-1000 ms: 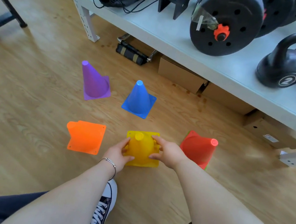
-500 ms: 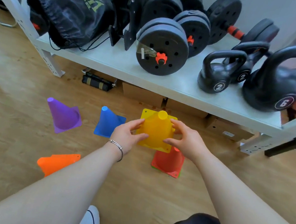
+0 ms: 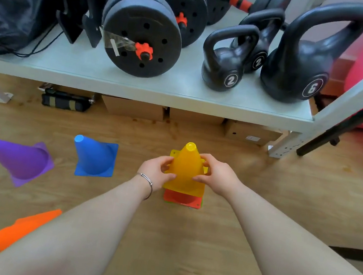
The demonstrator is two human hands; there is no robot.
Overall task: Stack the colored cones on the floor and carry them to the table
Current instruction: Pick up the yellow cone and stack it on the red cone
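both hands, left hand (image 3: 156, 173) and right hand (image 3: 216, 176), closed on yellow plastic cone (image 3: 185, 168) between them; looked light, stiff, slick; mid-wall hold best.

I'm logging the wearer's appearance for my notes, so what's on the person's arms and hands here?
Both forearms are bare, with no sleeves in view and no gloves. The left hand has a thin silver bracelet at the wrist. The right hand wears nothing visible: no ring, no watch.

You have a single view, worn on your head, looking forward and steeply down over your forearms at the wooden floor (image 3: 249, 194), close in, with the low shelf (image 3: 159, 87) of weights straight ahead.
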